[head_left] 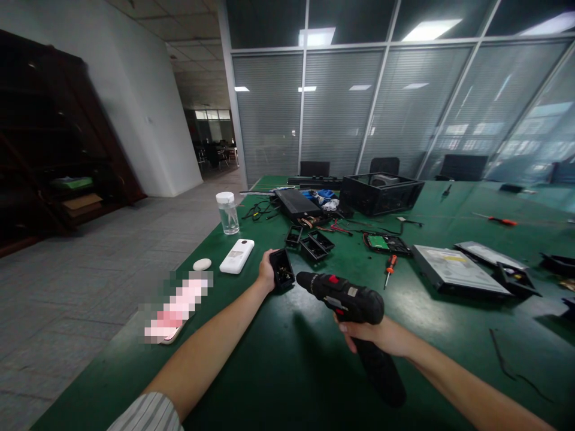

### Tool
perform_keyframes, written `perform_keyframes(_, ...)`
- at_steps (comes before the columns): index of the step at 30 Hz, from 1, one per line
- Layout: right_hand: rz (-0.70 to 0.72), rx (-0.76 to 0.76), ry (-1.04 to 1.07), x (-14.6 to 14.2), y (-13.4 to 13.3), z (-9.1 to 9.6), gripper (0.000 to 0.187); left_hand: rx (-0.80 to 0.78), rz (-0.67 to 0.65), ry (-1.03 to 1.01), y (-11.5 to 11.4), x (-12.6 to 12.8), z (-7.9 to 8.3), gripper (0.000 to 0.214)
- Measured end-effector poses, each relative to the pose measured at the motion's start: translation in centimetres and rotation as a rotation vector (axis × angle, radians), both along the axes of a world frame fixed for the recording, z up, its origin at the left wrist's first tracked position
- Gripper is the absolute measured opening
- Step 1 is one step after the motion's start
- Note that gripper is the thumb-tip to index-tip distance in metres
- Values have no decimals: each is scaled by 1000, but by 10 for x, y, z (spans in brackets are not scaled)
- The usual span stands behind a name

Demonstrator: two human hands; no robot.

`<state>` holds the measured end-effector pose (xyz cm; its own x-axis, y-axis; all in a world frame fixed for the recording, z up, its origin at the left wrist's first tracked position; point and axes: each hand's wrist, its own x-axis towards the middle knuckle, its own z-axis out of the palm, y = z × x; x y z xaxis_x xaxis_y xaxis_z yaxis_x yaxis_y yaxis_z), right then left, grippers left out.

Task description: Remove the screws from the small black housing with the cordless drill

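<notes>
L hand (266, 269) is closed round the side of a sm. blk box (279, 260), tilted, its open face w/ sm. brass-col. bits inside, too tiny to ID. R hand (369, 335) grips a blk/red drill (345, 297) by the handle, nose pointing L, v. near the box; can't tell if touching. Just beyond L hand: more blk trays (315, 255). To L of L hand: wht device (237, 257) & wht oval pc (202, 264); lidded jar (229, 219) farther off. Beyond R hand: orange-handled screwdriver (390, 264), then a unit w/ grn board (378, 242). To R of R hand & farther out: flat silver-topped drive (449, 266). Well beyond both hands: blk PC case (381, 199). Grn table (269, 374) under all.
</notes>
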<state>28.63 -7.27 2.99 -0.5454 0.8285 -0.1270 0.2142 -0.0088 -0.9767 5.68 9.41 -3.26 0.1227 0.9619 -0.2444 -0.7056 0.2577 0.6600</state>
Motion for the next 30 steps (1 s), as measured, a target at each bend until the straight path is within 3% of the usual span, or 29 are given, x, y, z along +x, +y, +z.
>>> perform_keyframes(30, 36, 20, -24, 0, -2, 5, 31, 27, -4, 23, -4, 1, 6, 29)
